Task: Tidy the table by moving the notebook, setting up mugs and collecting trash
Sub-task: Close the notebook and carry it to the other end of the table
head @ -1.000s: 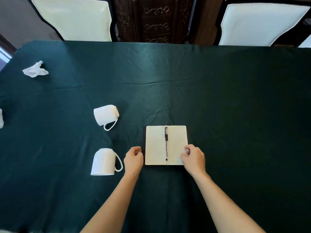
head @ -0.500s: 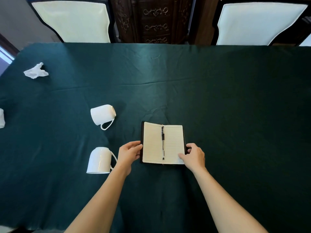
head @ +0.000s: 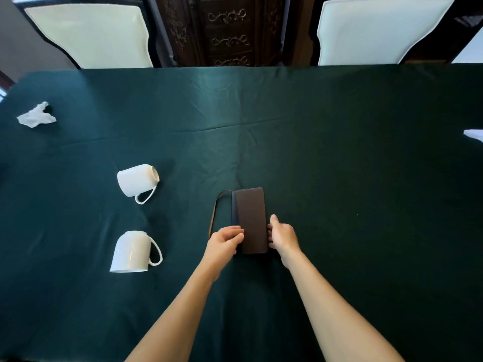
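Observation:
The dark notebook (head: 251, 218) lies folded shut on the green tablecloth (head: 339, 205), its strap looping out to the left. My left hand (head: 224, 240) presses on the cover's near left edge. My right hand (head: 282, 235) holds the notebook's right edge. The pen is hidden inside. One white mug (head: 137, 182) lies on its side to the left. A second white mug (head: 133, 252) stands upside down nearer to me. A crumpled white tissue (head: 36, 117) lies at the far left.
Two cream-backed chairs (head: 96, 35) (head: 376, 30) stand behind the table's far edge, with a dark carved cabinet (head: 227, 30) between them. Another bit of white paper (head: 474, 134) shows at the right edge.
The notebook was open with a pen on its pages; my left hand has folded the left cover over and it is now shut. My right hand stayed at the right edge.

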